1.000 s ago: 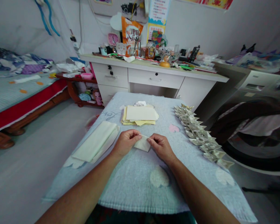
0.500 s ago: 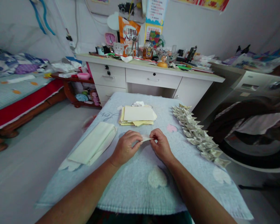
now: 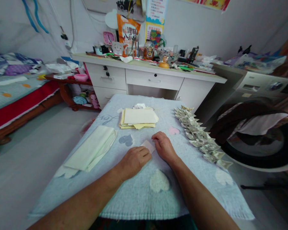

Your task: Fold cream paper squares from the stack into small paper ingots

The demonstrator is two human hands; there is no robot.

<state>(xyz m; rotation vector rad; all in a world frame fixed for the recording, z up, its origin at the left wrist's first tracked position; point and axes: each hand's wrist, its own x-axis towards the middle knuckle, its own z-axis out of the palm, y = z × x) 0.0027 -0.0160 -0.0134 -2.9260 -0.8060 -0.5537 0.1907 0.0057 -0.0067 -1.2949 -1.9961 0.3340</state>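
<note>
A small folded piece of pale paper (image 3: 148, 146) lies flat on the cloth-covered table between my hands. My left hand (image 3: 136, 160) is closed over its lower left part, fingers pressed together on it. Close by its right side, my right hand (image 3: 165, 147) has curled fingers; whether anything is inside them is hidden. Farther back lies a stack of cream and yellow paper sheets (image 3: 139, 116). A larger folded pale green sheet (image 3: 91, 148) rests to the left. Along the right side runs a row of several folded paper pieces (image 3: 196, 132) with pointed ends.
A light blue cloth (image 3: 134, 198) with heart patterns covers the table. Crumpled white paper (image 3: 139, 106) sits behind the stack. Beyond stands a cluttered white desk (image 3: 110, 75). An open front-loading washing machine (image 3: 256, 86) is at the right, a bed (image 3: 21, 86) at the left.
The small paper has come down from between both hands' fingertips to lie flat on the cloth. My left hand has turned palm down over it; my right fingers have come away from its visible edge.
</note>
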